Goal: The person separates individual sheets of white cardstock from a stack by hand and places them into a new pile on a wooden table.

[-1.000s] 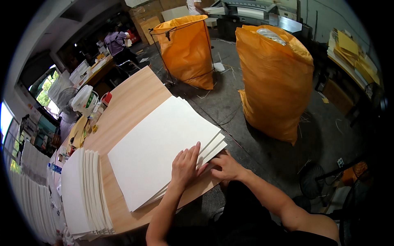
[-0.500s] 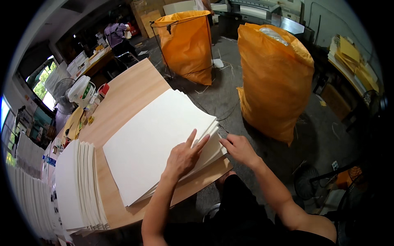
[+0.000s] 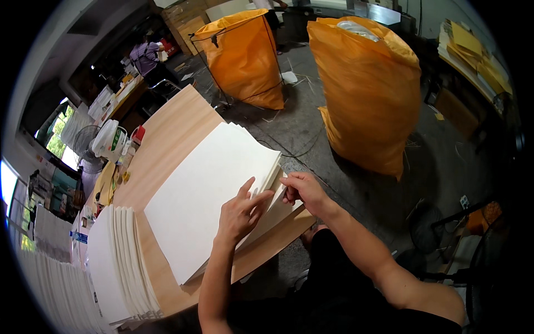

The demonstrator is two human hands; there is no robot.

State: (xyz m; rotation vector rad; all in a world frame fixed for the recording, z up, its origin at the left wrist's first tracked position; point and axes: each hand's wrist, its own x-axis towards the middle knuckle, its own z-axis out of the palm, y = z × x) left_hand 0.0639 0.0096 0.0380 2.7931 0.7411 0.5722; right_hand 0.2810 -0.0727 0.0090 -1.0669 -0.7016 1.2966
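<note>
White sheets [image 3: 206, 189] lie on the wooden tabletop [image 3: 172, 128], right edges now bowed up, so layers are separating; my left hand [image 3: 238, 216] splays fingers over them, my right hand [image 3: 307, 192] bunches fingertips there, clamped or not, can't tell.

This is a workshop: stacked white sheets [image 3: 214, 183] lie on a wooden counter [image 3: 172, 122], with a plastic bucket [image 3: 108, 139] by its left edge. Beyond its right edge, large orange sacks [image 3: 364, 94] stand on a grey floor [image 3: 303, 122] littered with scraps [image 3: 289, 77]. Past its far corner a person [image 3: 146, 58] stands beside a second counter [image 3: 128, 95], and the silvery equipment [image 3: 377, 13] behind, cut off, may be a machine.
</note>
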